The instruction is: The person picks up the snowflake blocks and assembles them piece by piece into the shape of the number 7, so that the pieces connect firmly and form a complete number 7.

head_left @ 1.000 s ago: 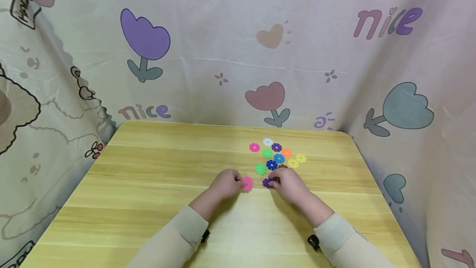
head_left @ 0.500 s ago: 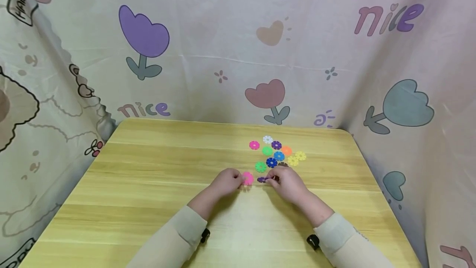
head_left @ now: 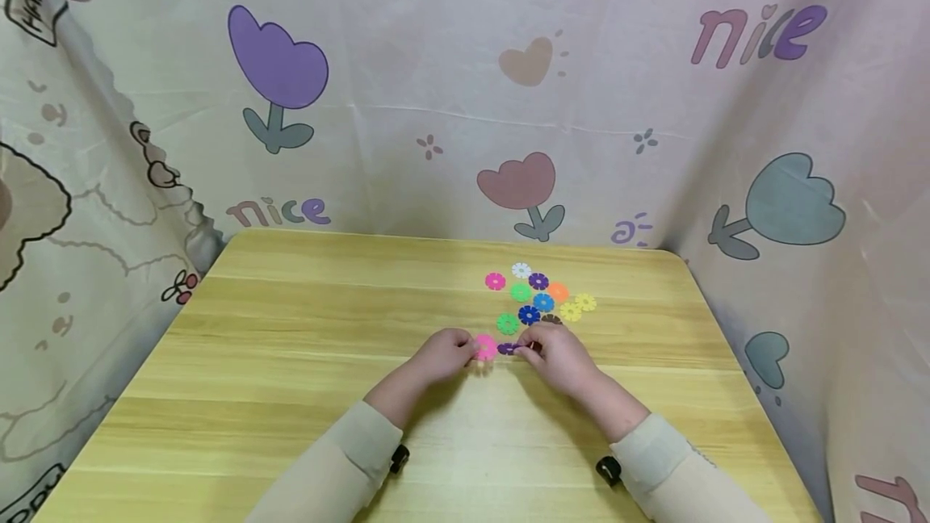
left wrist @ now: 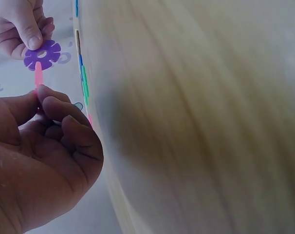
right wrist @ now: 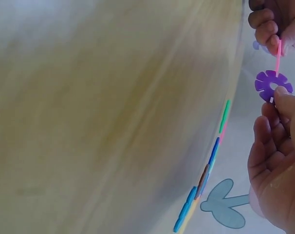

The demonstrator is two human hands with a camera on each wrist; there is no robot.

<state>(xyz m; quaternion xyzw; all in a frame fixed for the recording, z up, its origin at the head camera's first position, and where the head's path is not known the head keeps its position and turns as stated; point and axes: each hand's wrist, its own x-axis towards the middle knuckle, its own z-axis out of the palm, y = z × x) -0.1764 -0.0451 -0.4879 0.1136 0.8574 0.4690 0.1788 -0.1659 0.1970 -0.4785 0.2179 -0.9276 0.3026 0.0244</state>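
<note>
My left hand (head_left: 445,356) pinches a pink notched plastic disc (head_left: 485,347) by its left edge, above the table. In the left wrist view the pink disc (left wrist: 39,74) is seen edge-on between thumb and forefinger. My right hand (head_left: 558,355) pinches a purple notched disc (head_left: 507,349), turned nearly flat in the head view. Seen from the right wrist, the purple disc (right wrist: 273,87) faces the camera, and the pink disc's edge meets its notched rim. The two discs stand crosswise to each other.
Beyond the hands several notched discs lie flat on the wooden table (head_left: 305,329), among them a green disc (head_left: 508,324), a dark blue disc (head_left: 529,315), a white disc (head_left: 521,270) and an orange disc (head_left: 558,291). A patterned curtain (head_left: 407,63) hangs behind.
The purple disc has left the table, tilted from face-up to nearly edge-on, and moved left to the pink disc. The pink disc has risen slightly in my left hand.
</note>
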